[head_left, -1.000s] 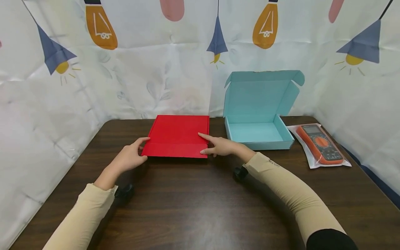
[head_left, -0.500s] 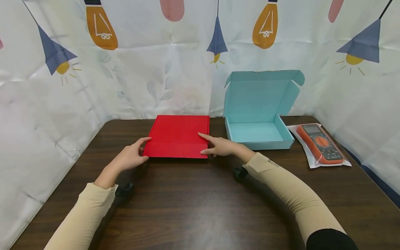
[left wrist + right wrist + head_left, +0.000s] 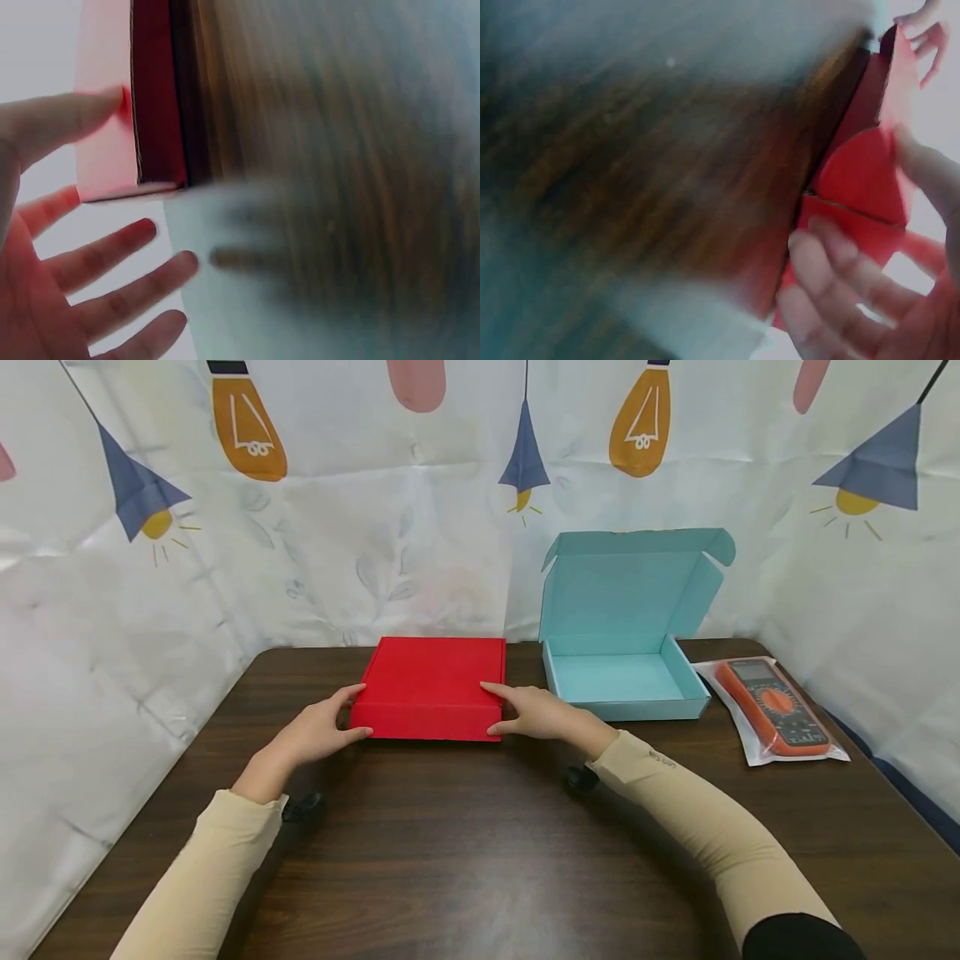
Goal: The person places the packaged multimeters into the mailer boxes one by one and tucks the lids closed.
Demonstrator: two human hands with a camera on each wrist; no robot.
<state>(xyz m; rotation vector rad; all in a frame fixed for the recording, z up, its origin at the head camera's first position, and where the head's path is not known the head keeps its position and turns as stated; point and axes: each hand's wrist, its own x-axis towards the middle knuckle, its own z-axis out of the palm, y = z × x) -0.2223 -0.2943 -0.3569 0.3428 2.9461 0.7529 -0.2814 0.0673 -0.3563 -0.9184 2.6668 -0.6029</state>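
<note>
A red cardboard box [image 3: 438, 672] lies on the table, lid down, its front flap [image 3: 427, 722] hanging at the front. At the left front corner my left hand [image 3: 303, 743] touches the box, index finger on the lid's edge and thumb on the flap. In the left wrist view the other fingers [image 3: 124, 300] are spread apart from the box. My right hand [image 3: 547, 717] has its index finger on the lid and its thumb at the flap's right end. The right wrist view shows fingers [image 3: 825, 281] against the box's side, beside a rounded red tab [image 3: 862, 176].
To the right stands a light blue box [image 3: 626, 681] with its lid raised. Beside it lies an orange multimeter [image 3: 776, 706] in a clear plastic bag. A patterned cloth [image 3: 442, 543] hangs behind the dark wooden table [image 3: 465, 852].
The red box's front flap has swung down from lying nearly level with the lid to hanging at the front. My left thumb has moved right onto the flap; the right hand hardly moved.
</note>
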